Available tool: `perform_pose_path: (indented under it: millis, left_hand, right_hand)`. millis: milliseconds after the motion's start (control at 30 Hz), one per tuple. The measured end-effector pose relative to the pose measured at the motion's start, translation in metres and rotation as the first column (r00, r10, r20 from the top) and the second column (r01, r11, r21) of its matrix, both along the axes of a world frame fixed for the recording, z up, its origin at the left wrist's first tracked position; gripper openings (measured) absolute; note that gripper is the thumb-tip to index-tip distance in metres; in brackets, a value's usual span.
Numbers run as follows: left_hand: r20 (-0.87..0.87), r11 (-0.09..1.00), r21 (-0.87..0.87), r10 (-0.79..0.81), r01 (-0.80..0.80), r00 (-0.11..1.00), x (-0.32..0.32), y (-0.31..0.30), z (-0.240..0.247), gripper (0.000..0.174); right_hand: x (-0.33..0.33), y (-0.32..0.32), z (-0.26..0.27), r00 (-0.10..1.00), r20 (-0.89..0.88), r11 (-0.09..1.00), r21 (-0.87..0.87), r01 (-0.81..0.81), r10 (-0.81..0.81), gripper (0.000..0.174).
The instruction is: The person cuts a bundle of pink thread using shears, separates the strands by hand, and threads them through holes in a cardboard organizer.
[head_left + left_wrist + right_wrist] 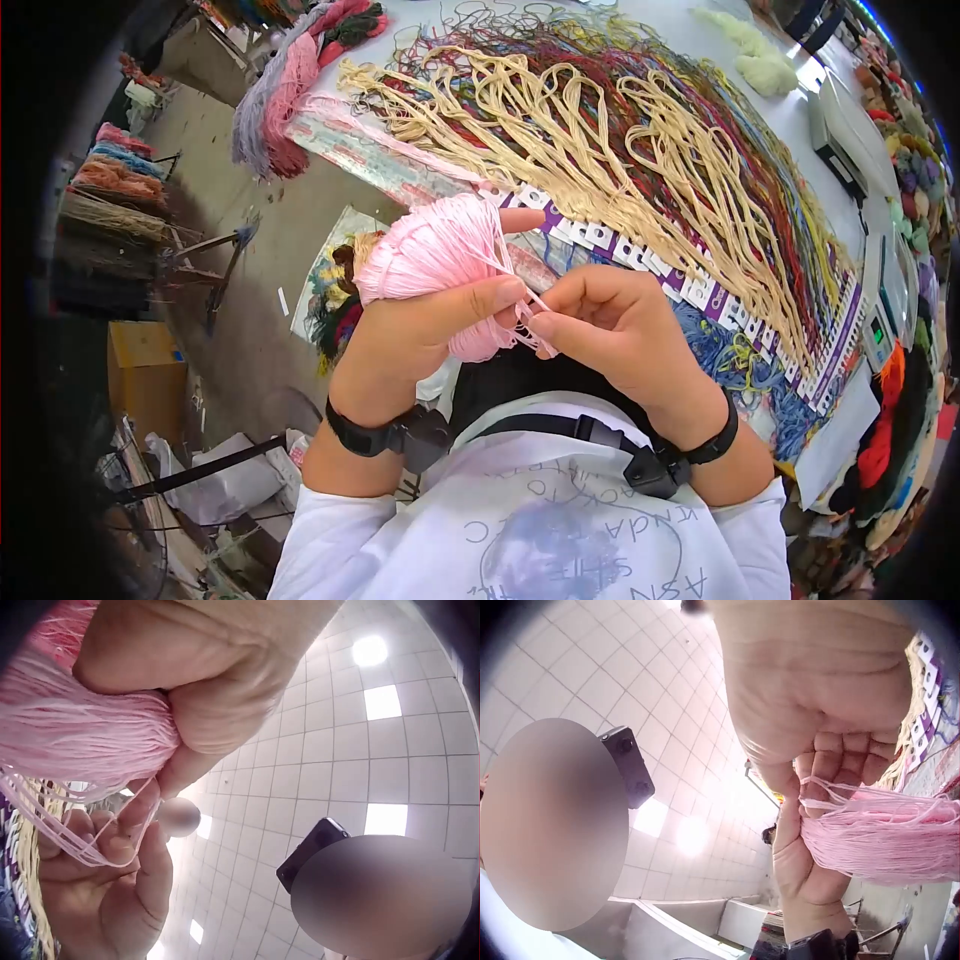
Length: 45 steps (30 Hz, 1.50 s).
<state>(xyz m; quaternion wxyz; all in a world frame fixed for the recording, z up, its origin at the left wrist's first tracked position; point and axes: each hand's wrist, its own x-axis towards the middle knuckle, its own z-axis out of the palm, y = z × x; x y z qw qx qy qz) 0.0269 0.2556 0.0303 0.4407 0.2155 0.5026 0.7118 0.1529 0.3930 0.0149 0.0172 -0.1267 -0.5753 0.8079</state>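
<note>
A thick skein of pale pink yarn (425,250) is gripped in my left hand (420,325), its thumb laid across the near end. Several loose strands run from the skein to my right hand (625,330), which pinches them between thumb and curled fingers just beside the left thumb tip. In the left wrist view the pink yarn (82,727) bunches tightly under the left hand, and a loop of strands hangs over the right hand's fingers (120,844). From the right wrist, the skein (885,836) spreads away to the right.
On the table (420,30) ahead lie cream yarn bundles (540,110) over multicoloured threads, attached to a row of white and purple cards (640,255). Pink and grey skeins (290,90) hang at the table's left corner. A scale (880,340) stands at right, a cardboard box (147,375) on the floor.
</note>
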Motion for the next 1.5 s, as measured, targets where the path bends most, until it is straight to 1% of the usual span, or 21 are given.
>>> perform_pose_path:
  millis: [267,300,333,400,567,633,733,800,933,1000,1033,1100,1133,1200,1233,1333,1367,1433,1467,1500]
  left_hand:
    - [0.017,1.0,-0.027,0.0,0.001,1.0,0.005,0.0,-0.003,0.051]
    - [0.033,1.0,0.0,0.018,-0.018,0.999,0.008,0.002,-0.004,0.052]
    - [0.049,0.999,0.026,0.036,-0.037,0.998,0.009,0.003,-0.005,0.053]
    - [0.037,1.0,0.024,0.018,-0.019,0.999,0.007,0.002,-0.007,0.054]
    - [0.023,1.0,0.005,-0.008,0.008,1.0,0.007,0.001,-0.007,0.056]
    - [0.057,0.999,-0.032,0.001,0.001,0.998,0.008,0.001,-0.005,0.056]
    - [0.052,1.0,-0.008,-0.006,0.006,0.999,0.008,0.002,-0.009,0.057]
    - [0.058,1.0,-0.01,-0.022,0.023,0.998,0.006,0.001,-0.009,0.057]
    - [0.048,0.999,-0.009,-0.037,0.037,0.998,0.005,0.001,-0.012,0.057]
    - [0.04,0.999,-0.02,-0.036,0.036,0.999,0.006,0.001,-0.012,0.058]
    - [0.032,0.999,-0.03,-0.034,0.035,0.999,0.006,0.001,-0.011,0.058]
    - [0.043,0.999,-0.03,-0.038,0.039,0.998,0.006,0.001,-0.009,0.058]
    - [0.053,0.999,-0.03,-0.041,0.042,0.998,0.006,0.001,-0.009,0.058]
    - [0.057,0.999,-0.018,-0.042,0.043,0.997,0.005,0.001,-0.011,0.057]
    - [0.062,0.999,-0.006,-0.043,0.043,0.997,0.005,0.001,-0.013,0.057]
    - [0.048,0.997,-0.007,-0.072,0.072,0.996,0.003,0.0,-0.018,0.057]
    - [0.047,0.998,-0.005,-0.07,0.07,0.996,0.004,0.001,-0.019,0.057]
    - [0.097,0.994,0.07,-0.087,0.081,0.991,0.005,0.002,-0.02,0.048]
    - [0.095,0.994,0.072,-0.085,0.078,0.992,0.004,0.001,-0.021,0.048]
    - [0.139,0.993,0.065,-0.106,0.098,0.985,0.002,0.0,-0.022,0.048]
  right_hand:
    - [0.005,-0.001,-0.008,0.997,-0.053,0.99,-0.134,0.041,-0.049,0.01]
    - [0.005,-0.001,-0.009,0.996,-0.075,0.986,-0.161,0.04,-0.052,0.01]
    - [0.006,0.0,-0.009,0.996,-0.074,0.986,-0.163,0.04,-0.053,0.01]
    - [0.007,0.001,-0.008,0.999,-0.048,0.985,-0.173,-0.007,-0.002,0.009]
    - [0.009,0.002,-0.008,0.998,-0.061,0.981,-0.193,0.012,-0.024,0.009]
    - [0.009,0.002,-0.01,0.997,-0.069,0.979,-0.203,0.024,-0.039,0.008]
    - [0.011,0.001,-0.012,0.996,-0.075,0.983,-0.178,0.043,-0.057,0.007]
    - [0.011,0.0,-0.01,0.998,-0.04,0.991,-0.127,0.043,-0.049,0.007]
    - [0.012,-0.001,-0.012,0.998,-0.046,0.994,-0.101,0.048,-0.053,0.008]
    - [0.013,0.0,-0.011,0.998,-0.034,0.998,-0.047,0.046,-0.047,0.008]
    - [0.013,-0.001,-0.012,0.998,-0.034,0.998,-0.046,0.048,-0.05,0.008]
    - [0.013,-0.002,-0.014,0.994,-0.084,0.992,0.098,0.081,-0.073,0.009]
    - [0.014,-0.003,-0.013,0.994,-0.084,0.992,0.098,0.082,-0.074,0.009]
    - [0.016,-0.005,-0.008,0.99,-0.093,0.957,0.259,0.13,-0.109,0.009]
    - [0.016,-0.005,-0.007,0.99,-0.093,0.957,0.258,0.13,-0.109,0.009]
    - [0.016,-0.004,-0.008,0.993,-0.08,0.963,0.246,0.106,-0.089,0.008]
    - [0.016,-0.002,-0.014,0.992,-0.1,0.968,0.23,0.102,-0.08,0.008]
    - [0.013,0.0,-0.014,0.99,-0.123,0.972,0.216,0.095,-0.069,0.008]
    - [0.011,0.001,-0.009,0.985,-0.092,0.988,0.046,0.149,-0.144,0.008]
    - [0.009,0.002,-0.004,0.976,-0.048,0.971,-0.122,0.206,-0.213,0.008]
